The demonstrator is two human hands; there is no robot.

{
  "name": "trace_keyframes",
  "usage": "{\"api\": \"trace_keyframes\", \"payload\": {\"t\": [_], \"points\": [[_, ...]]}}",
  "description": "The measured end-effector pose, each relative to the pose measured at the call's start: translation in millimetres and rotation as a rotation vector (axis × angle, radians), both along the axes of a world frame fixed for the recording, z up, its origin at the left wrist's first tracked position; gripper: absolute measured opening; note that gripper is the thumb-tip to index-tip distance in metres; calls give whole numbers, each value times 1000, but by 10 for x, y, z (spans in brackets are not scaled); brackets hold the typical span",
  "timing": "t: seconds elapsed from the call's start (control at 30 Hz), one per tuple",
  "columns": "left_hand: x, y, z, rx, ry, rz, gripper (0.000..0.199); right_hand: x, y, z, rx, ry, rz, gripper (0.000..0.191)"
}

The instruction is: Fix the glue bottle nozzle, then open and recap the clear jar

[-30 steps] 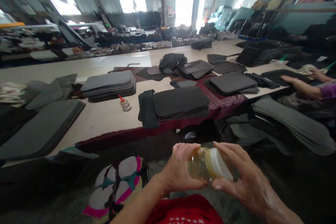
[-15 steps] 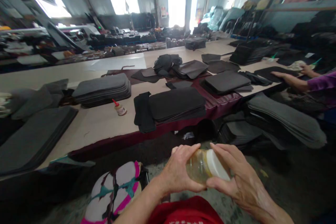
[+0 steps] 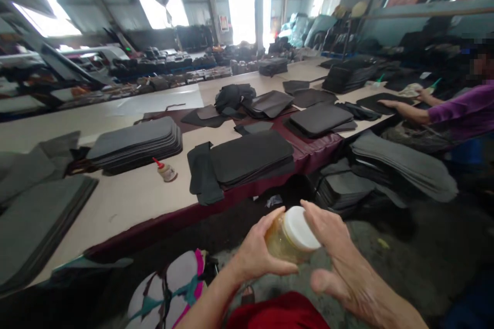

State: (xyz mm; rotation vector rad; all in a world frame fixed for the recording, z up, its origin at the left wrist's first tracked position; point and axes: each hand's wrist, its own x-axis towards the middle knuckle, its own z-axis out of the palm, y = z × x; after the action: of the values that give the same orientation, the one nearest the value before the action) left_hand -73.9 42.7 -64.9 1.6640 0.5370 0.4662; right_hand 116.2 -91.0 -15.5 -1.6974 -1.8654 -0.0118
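A clear jar [image 3: 281, 242] with yellowish contents is tilted in front of my body, above the floor. My left hand [image 3: 254, 248] wraps around its side, thumb below and fingers above. The white lid [image 3: 302, 227] faces up and to the right. Against the lid's right edge rest the fingers of my right hand [image 3: 336, 253], stretched out, while its thumb stands away from the jar. On the table beyond, a small glue bottle [image 3: 166, 170] with a red nozzle stands beside a stack of dark padded sheets [image 3: 250, 157].
The long table [image 3: 142, 198] crosses in front of me. Grey sheets [image 3: 135, 139] are piled on its left part. A patterned stool seat [image 3: 165, 288] is low at left. At right, a co-worker in a purple sleeve [image 3: 459, 105] has hands on dark material; another sheet stack [image 3: 405, 164] juts out nearby.
My right thumb has come off the lid and that hand has opened. The jar has tipped more upright and shifted slightly left. My view has turned a little to the right.
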Motion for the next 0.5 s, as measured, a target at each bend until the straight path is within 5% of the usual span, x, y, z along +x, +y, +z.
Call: {"api": "trace_keyframes", "payload": {"t": [0.13, 0.23, 0.4, 0.5], "points": [[28, 79, -11, -355, -184, -12, 102, 188, -80, 42, -14, 378, -205, 70], [56, 84, -13, -409, -200, -28, 98, 228, -36, 50, -3, 508, -342, 57], [109, -57, 40, -259, -77, -128, 97, -38, 41, 136, 3, 286, -116, 51], [140, -113, 143, -31, 65, -63, 86, -221, 116, -10, 7, 120, -97, 56]]}}
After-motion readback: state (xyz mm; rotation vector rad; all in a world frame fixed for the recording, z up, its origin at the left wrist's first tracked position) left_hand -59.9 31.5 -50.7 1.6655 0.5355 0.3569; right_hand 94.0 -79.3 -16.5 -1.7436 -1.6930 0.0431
